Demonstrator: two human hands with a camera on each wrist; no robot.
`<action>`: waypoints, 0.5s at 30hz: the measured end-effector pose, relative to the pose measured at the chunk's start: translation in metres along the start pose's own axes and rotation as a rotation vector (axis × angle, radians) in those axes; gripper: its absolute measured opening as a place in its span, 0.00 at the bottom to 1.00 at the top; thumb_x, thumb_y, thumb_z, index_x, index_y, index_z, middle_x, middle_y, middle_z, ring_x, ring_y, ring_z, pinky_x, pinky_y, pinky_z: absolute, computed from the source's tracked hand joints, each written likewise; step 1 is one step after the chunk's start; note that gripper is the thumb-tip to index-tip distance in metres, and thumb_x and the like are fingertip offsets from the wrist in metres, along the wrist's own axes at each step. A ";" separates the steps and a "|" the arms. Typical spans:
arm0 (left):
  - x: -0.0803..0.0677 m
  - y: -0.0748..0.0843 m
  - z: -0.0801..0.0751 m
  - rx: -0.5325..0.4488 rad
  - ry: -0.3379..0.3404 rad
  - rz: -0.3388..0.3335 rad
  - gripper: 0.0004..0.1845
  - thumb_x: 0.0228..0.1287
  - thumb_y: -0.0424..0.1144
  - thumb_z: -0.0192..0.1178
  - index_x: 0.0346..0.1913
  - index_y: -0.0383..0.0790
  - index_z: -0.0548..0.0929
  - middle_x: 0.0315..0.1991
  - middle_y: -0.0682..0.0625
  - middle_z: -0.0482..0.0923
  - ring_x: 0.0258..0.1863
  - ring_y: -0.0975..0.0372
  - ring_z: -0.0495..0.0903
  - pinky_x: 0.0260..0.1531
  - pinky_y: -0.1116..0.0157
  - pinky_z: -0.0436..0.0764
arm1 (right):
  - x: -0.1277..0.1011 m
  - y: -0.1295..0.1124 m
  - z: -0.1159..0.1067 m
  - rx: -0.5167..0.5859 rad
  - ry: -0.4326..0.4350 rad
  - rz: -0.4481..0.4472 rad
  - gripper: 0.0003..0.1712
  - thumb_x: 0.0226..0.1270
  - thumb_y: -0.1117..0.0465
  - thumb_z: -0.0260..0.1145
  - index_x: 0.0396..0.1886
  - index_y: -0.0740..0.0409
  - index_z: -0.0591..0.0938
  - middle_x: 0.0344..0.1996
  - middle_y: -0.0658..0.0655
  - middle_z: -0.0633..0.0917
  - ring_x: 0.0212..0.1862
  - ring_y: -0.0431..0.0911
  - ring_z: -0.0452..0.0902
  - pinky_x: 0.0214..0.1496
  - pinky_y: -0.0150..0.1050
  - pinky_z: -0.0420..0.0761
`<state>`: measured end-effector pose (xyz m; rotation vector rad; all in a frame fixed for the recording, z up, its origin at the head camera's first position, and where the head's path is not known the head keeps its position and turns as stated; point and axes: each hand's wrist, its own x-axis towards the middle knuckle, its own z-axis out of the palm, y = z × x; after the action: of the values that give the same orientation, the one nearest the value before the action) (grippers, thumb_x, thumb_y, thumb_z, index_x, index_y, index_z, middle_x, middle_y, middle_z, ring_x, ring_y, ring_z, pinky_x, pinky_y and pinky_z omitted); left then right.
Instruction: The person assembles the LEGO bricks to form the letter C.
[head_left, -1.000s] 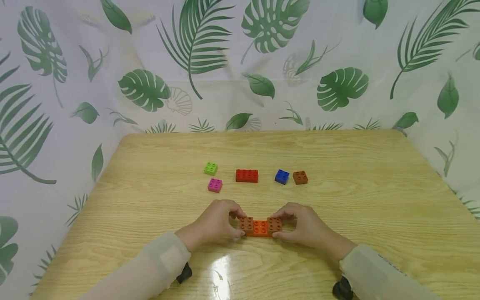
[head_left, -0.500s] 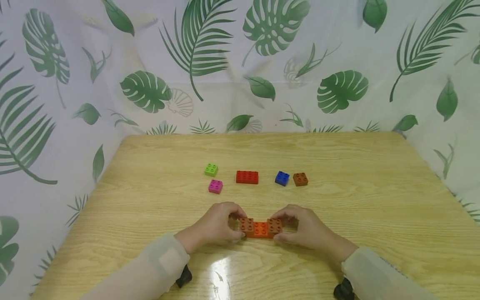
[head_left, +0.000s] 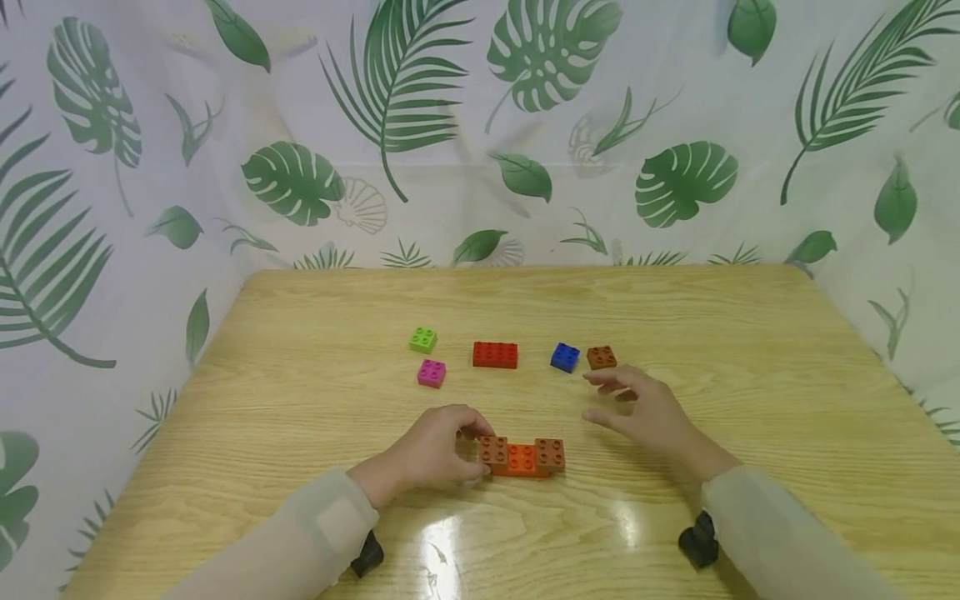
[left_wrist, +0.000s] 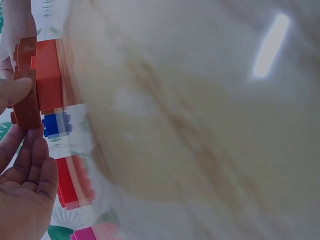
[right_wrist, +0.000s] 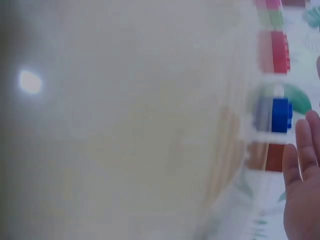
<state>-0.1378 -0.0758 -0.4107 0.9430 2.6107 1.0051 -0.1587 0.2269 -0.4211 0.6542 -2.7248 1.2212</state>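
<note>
In the head view my left hand (head_left: pixel 432 447) pinches the left brown brick (head_left: pixel 492 450), thumb in front and fingers behind. That brick sits on the left end of an orange brick (head_left: pixel 521 458); a second brown brick (head_left: pixel 550 453) sits on its right end. The left wrist view shows my thumb on the brown brick (left_wrist: pixel 27 102), with the orange brick (left_wrist: pixel 48 75) against it. My right hand (head_left: pixel 651 414) holds nothing, its fingers loosely bent, just short of a loose brown brick (head_left: pixel 602 357) and a blue brick (head_left: pixel 565 357).
Further left on the wooden table (head_left: pixel 300 350) lie a long red brick (head_left: pixel 495 354), a lime green brick (head_left: pixel 423 339) and a pink brick (head_left: pixel 431 372). A leaf-patterned cloth (head_left: pixel 450 200) hangs behind the table.
My right hand has let go of the right brown brick and moved away, up and to the right, near the loose brown brick. The left hand keeps its grip.
</note>
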 end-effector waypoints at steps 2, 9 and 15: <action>0.000 0.000 0.000 0.000 0.000 0.001 0.18 0.41 0.43 0.67 0.39 0.46 0.77 0.35 0.60 0.74 0.37 0.66 0.72 0.41 0.69 0.70 | 0.004 0.005 -0.005 -0.024 0.029 0.001 0.28 0.47 0.50 0.67 0.49 0.53 0.74 0.42 0.52 0.75 0.42 0.47 0.70 0.41 0.45 0.72; 0.000 0.000 0.000 -0.002 -0.002 -0.005 0.18 0.41 0.43 0.67 0.40 0.46 0.77 0.36 0.60 0.74 0.37 0.67 0.71 0.41 0.69 0.70 | 0.020 0.028 -0.015 -0.077 0.076 0.036 0.30 0.48 0.53 0.67 0.53 0.56 0.72 0.44 0.56 0.72 0.43 0.51 0.69 0.41 0.48 0.72; 0.000 -0.001 -0.001 -0.021 -0.006 -0.005 0.18 0.41 0.42 0.67 0.40 0.46 0.77 0.36 0.60 0.74 0.37 0.66 0.71 0.40 0.69 0.70 | 0.031 0.041 -0.020 -0.141 0.019 0.104 0.36 0.49 0.51 0.67 0.57 0.57 0.67 0.51 0.60 0.69 0.48 0.55 0.67 0.43 0.51 0.70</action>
<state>-0.1385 -0.0766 -0.4105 0.9326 2.5918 1.0245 -0.2052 0.2551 -0.4279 0.4885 -2.8283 1.0362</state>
